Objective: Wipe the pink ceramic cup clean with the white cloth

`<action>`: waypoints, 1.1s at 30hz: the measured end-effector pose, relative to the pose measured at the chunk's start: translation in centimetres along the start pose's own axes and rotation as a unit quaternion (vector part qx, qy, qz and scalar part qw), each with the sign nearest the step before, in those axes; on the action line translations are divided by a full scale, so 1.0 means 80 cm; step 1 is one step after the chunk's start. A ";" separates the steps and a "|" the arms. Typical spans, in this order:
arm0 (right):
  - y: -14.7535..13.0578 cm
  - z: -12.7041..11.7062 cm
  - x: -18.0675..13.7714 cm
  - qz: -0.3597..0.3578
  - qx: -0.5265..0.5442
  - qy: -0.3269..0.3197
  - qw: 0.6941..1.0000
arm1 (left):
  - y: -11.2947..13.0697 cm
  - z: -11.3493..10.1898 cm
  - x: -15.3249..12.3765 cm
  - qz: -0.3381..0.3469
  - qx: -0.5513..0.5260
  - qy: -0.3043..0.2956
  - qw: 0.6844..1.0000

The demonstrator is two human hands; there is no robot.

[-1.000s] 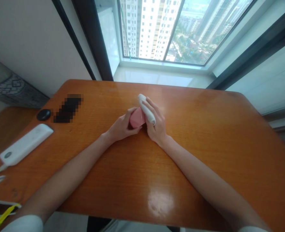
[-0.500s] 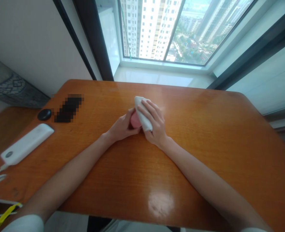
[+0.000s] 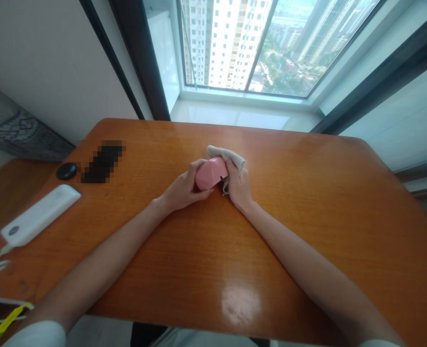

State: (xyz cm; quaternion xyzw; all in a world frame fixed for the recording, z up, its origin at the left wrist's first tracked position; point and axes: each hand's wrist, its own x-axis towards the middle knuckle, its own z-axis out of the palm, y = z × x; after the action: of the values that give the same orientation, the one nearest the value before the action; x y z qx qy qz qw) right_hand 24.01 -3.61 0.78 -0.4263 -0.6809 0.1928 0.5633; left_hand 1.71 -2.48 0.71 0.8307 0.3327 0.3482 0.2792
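My left hand (image 3: 181,189) grips a small rounded pink object (image 3: 210,173) near the middle of the orange wooden table (image 3: 307,226). My right hand (image 3: 239,185) holds a white cloth (image 3: 231,155) against the pink object's right and far side, with the fingers curled round the cloth. Both hands rest low on the tabletop. I cannot tell what the pink object is.
A white oblong device (image 3: 40,214) with a cable lies at the table's left edge. Beyond it lie a small black round thing (image 3: 66,170) and a blurred dark object (image 3: 103,161). A window (image 3: 264,43) stands behind the table.
My right hand has swept the cloth from over the top of the pink object to its right and far side, so more of the pink surface shows. My left hand has stayed put.
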 end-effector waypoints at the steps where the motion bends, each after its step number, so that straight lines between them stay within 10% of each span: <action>1: -0.004 -0.001 -0.002 0.005 0.009 0.013 1.000 | -0.003 0.001 0.000 0.000 0.000 -0.005 1.000; 6: -0.019 -0.012 -0.011 -0.098 -0.070 0.056 0.991 | -0.011 0.005 0.008 0.000 0.034 -0.028 0.999; 16: -0.024 -0.012 -0.015 -0.226 -0.144 -0.081 0.960 | -0.015 -0.001 -0.003 -0.007 -0.025 0.023 0.999; 23: -0.016 -0.002 -0.003 -0.001 0.011 0.020 1.000 | -0.003 0.000 0.002 -0.038 0.005 0.060 0.997; 29: -0.028 -0.007 -0.017 -0.197 -0.123 -0.096 0.968 | -0.013 0.001 -0.001 -0.031 0.018 0.052 0.998; 33: -0.018 -0.002 -0.011 -0.066 -0.065 -0.015 0.996 | -0.004 0.001 0.001 -0.040 0.030 0.069 0.996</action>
State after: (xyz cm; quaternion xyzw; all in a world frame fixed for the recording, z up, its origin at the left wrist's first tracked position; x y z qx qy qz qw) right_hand 23.66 -5.19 1.37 -0.4128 -0.7272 0.1169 0.5359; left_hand 1.69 -2.25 0.49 0.7987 0.3942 0.3832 0.2446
